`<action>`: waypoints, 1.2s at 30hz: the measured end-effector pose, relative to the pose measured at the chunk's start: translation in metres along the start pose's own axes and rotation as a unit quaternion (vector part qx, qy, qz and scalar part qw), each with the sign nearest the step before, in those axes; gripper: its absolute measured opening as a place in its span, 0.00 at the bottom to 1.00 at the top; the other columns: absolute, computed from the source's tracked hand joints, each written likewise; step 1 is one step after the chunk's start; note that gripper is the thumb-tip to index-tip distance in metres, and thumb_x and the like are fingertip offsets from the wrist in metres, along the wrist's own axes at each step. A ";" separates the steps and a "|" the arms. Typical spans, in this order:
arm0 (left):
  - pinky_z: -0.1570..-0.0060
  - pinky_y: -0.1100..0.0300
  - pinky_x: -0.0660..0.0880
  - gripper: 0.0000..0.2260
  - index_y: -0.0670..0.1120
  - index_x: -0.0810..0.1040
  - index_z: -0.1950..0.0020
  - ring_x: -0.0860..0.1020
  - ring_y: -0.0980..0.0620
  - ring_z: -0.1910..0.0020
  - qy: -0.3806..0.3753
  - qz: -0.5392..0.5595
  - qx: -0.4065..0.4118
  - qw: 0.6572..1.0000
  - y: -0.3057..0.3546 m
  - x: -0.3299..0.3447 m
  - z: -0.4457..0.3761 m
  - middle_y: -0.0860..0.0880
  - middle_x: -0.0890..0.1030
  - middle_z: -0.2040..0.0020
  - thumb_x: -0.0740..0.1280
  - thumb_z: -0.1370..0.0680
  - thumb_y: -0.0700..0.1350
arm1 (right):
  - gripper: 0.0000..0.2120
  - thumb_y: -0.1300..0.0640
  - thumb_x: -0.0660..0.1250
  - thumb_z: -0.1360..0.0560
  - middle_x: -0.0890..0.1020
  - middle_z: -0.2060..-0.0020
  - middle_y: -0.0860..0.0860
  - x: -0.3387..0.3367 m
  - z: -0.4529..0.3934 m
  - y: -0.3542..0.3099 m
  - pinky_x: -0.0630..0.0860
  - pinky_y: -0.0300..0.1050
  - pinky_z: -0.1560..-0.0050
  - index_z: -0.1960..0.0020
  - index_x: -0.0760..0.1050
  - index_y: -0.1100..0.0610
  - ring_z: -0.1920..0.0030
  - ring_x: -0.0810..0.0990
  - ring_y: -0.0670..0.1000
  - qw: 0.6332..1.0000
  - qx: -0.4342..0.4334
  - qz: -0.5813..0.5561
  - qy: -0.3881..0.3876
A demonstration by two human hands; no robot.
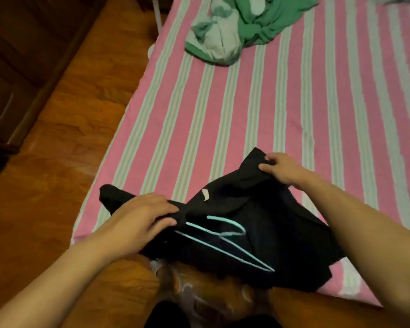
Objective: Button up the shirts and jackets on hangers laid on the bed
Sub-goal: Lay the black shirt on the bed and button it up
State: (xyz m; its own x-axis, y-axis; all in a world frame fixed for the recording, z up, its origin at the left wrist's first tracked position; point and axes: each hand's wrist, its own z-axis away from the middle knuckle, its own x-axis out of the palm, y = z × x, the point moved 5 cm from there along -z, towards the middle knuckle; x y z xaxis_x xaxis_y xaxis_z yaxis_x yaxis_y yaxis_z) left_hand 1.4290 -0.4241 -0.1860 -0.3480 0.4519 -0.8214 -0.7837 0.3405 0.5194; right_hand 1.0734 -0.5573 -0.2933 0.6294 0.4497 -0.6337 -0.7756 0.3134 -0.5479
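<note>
A person's two bare hands work a black garment (242, 223) lying at the near corner of a bed (282, 110) covered in a pink and pale green striped sheet, part of the cloth spilling over the bed's near edge. The left hand (142, 216) rests on the garment's left side, fingers bent and closed over a fold of the dark fabric near one end of a light blue wire hanger (223, 242), which lies on top of the cloth with its hook curled toward the middle. The right hand (282, 169) pinches the garment's far edge between thumb and curled fingers, lifting that corner slightly off the sheet. A small white tag (205, 194) shows on the black fabric between the two hands. Well apart, toward the bed's far edge, a crumpled green and white garment (242, 29) lies in a heap. Left of the bed runs a glossy wooden floor (64, 143), with dark wooden furniture (17, 55) beyond.
</note>
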 end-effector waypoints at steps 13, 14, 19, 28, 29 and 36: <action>0.42 0.55 0.74 0.18 0.58 0.76 0.31 0.79 0.51 0.37 0.225 -0.110 0.119 0.961 0.237 -0.263 -0.122 0.54 0.82 0.36 0.71 0.21 0.51 | 0.24 0.47 0.67 0.20 0.68 0.69 0.53 -0.352 0.282 -0.048 0.61 0.48 0.63 0.62 0.70 0.67 0.66 0.67 0.50 0.891 -0.097 -0.114 0.428; 0.41 0.55 0.74 0.18 0.57 0.76 0.31 0.78 0.51 0.36 0.233 -0.103 0.131 0.958 0.252 -0.274 -0.123 0.54 0.81 0.35 0.70 0.20 0.50 | 0.24 0.47 0.67 0.20 0.68 0.69 0.53 -0.362 0.295 -0.057 0.61 0.48 0.63 0.63 0.70 0.67 0.66 0.67 0.50 0.871 -0.105 -0.137 0.459; 0.43 0.55 0.74 0.15 0.57 0.78 0.33 0.78 0.48 0.38 0.253 -0.051 0.144 0.955 0.304 -0.298 -0.137 0.52 0.81 0.39 0.70 0.20 0.49 | 0.24 0.47 0.66 0.20 0.68 0.70 0.55 -0.378 0.337 -0.110 0.63 0.49 0.63 0.63 0.71 0.67 0.67 0.67 0.50 0.812 -0.146 -0.162 0.541; 0.42 0.52 0.78 0.13 0.51 0.80 0.36 0.80 0.51 0.41 0.392 0.017 0.232 0.890 0.341 -0.305 -0.121 0.54 0.83 0.42 0.71 0.20 0.43 | 0.20 0.47 0.61 0.18 0.73 0.69 0.49 -0.274 0.336 -0.122 0.71 0.52 0.60 0.66 0.71 0.55 0.64 0.75 0.48 0.866 -0.197 0.065 0.456; 0.42 0.54 0.77 0.13 0.50 0.81 0.37 0.80 0.52 0.42 0.395 0.027 0.254 0.882 0.338 -0.307 -0.115 0.54 0.83 0.42 0.71 0.21 0.42 | 0.19 0.47 0.60 0.18 0.73 0.67 0.48 -0.274 0.337 -0.114 0.71 0.50 0.59 0.66 0.71 0.52 0.62 0.76 0.48 0.868 -0.180 0.100 0.452; 0.42 0.71 0.73 0.15 0.53 0.79 0.37 0.78 0.65 0.42 0.367 0.045 0.301 0.879 0.321 -0.331 -0.086 0.62 0.80 0.44 0.71 0.22 0.40 | 0.10 0.66 0.62 0.22 0.79 0.48 0.52 -0.365 0.386 -0.115 0.73 0.49 0.43 0.44 0.78 0.56 0.46 0.76 0.52 0.733 -0.185 0.045 0.653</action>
State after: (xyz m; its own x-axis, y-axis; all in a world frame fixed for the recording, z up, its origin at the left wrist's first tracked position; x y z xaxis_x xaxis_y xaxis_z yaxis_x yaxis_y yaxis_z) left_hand 1.2480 -0.5355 0.2318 -0.8055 -0.0792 -0.5872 -0.3989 0.8053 0.4386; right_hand 0.9146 -0.4352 0.2119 0.2731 -0.8054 -0.5261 -0.9028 -0.0257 -0.4294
